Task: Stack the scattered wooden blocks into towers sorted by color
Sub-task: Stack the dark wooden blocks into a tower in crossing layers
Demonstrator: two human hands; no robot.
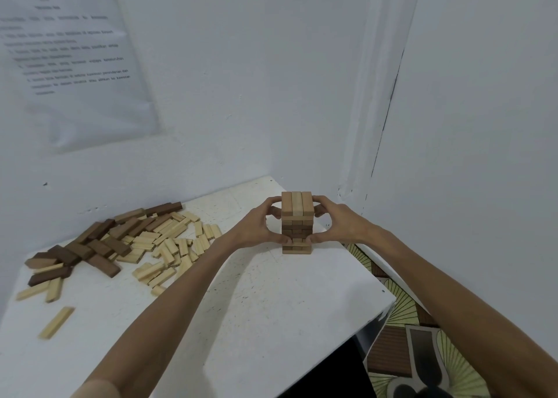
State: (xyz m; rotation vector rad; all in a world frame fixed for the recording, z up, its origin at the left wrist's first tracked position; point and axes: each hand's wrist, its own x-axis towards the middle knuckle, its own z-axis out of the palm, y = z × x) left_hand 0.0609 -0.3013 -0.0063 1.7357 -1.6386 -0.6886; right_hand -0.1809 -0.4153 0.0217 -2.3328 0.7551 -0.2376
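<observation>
— Where's the tower (296,216)?
— One o'clock, near the white table's (271,307) far corner. My left hand (256,225) and right hand (335,222) clasp its sides, fingers curled round it.
— The rest?
— Dark blocks (90,246) and pale blocks (169,243) heaped at ten o'clock, well apart.

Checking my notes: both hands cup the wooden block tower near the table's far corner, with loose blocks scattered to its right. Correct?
No: the head view shows the loose pale and dark brown wooden blocks scattered to the left of the stacked wooden block tower. The left hand and right hand do cup it near the far corner of the white table.
</observation>
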